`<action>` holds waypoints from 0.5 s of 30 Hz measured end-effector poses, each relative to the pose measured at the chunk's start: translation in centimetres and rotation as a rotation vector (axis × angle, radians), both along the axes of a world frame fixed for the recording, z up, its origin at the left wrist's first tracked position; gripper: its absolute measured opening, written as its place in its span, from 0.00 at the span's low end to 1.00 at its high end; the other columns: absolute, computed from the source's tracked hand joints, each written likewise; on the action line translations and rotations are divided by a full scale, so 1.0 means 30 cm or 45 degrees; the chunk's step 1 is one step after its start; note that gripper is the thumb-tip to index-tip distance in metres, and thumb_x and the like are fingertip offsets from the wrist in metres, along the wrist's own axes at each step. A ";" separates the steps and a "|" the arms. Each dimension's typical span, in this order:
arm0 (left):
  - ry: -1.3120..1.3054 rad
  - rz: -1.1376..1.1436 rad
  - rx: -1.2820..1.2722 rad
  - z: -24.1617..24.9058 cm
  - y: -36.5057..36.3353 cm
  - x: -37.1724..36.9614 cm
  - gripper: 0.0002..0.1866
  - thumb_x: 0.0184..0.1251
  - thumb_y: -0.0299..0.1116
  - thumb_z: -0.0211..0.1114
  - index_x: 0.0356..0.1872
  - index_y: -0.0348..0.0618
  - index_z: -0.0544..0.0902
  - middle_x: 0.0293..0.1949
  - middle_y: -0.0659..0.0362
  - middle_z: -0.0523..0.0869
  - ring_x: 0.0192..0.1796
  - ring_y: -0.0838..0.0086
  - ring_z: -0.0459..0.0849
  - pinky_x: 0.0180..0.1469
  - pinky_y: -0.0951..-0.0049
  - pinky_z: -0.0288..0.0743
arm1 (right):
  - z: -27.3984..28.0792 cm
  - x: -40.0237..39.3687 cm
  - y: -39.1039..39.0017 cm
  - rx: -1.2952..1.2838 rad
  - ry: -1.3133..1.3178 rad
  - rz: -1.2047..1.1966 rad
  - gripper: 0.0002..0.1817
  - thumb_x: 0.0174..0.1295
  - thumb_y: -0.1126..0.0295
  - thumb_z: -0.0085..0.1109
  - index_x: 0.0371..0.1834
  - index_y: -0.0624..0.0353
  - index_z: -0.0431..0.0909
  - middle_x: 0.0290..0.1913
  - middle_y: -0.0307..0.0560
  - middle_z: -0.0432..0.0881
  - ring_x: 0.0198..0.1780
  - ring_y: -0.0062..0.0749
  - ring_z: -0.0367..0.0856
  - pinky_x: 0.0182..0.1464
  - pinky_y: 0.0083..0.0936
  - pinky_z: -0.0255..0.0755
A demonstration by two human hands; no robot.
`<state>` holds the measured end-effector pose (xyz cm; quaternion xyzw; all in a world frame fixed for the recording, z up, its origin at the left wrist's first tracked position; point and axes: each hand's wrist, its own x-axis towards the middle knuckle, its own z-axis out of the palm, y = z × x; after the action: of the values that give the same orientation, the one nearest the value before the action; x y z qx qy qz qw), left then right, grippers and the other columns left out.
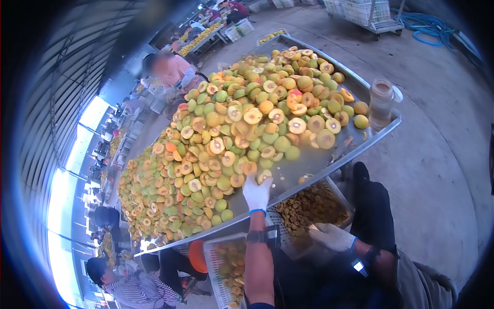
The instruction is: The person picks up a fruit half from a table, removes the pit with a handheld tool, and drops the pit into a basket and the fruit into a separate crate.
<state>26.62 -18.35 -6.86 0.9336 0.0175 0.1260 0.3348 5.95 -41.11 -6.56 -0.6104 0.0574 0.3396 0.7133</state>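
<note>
A large heap of halved yellow-green fruit (226,123) covers the metal table (329,167). My left hand (256,191), in a white glove, reaches over the table's near edge with its fingers round a fruit half (264,176) beside the heap. My right hand (332,237), also gloved, is lower right, above a crate of brown pits and scraps (309,208). Its fingers are bent together at a small pale object (313,227) that I cannot make out.
A clear bottle (381,103) stands at the table's right corner. A white crate of fruit (226,268) sits left of my left forearm. One person (172,74) works across the table, another (139,283) sits lower left.
</note>
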 end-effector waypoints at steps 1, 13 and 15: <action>0.043 -0.016 -0.488 0.060 -0.028 -0.051 0.18 0.59 0.34 0.76 0.48 0.36 0.85 0.36 0.54 0.87 0.36 0.67 0.87 0.41 0.65 0.82 | 0.009 -0.002 -0.006 0.010 -0.047 0.025 0.22 0.81 0.45 0.47 0.37 0.51 0.74 0.24 0.31 0.72 0.20 0.16 0.73 0.20 0.17 0.66; 0.601 -0.193 -2.025 0.274 -0.249 -0.549 0.19 0.84 0.38 0.52 0.65 0.38 0.75 0.55 0.48 0.86 0.50 0.59 0.85 0.56 0.59 0.81 | 0.250 -0.054 -0.047 0.054 -0.149 -0.141 0.21 0.81 0.52 0.52 0.57 0.60 0.81 0.35 0.36 0.82 0.32 0.18 0.79 0.35 0.21 0.75; 0.575 -0.279 -2.028 0.255 -0.251 -0.604 0.21 0.86 0.41 0.47 0.65 0.37 0.76 0.57 0.47 0.85 0.53 0.54 0.85 0.61 0.57 0.79 | 0.253 -0.082 -0.036 -0.026 -0.270 -0.187 0.22 0.81 0.52 0.52 0.58 0.61 0.81 0.37 0.40 0.85 0.36 0.24 0.82 0.41 0.26 0.76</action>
<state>8.51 -25.90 0.77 0.4170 0.0771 -0.1474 0.8935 3.48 -42.20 1.03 -0.6442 0.0298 0.2194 0.7321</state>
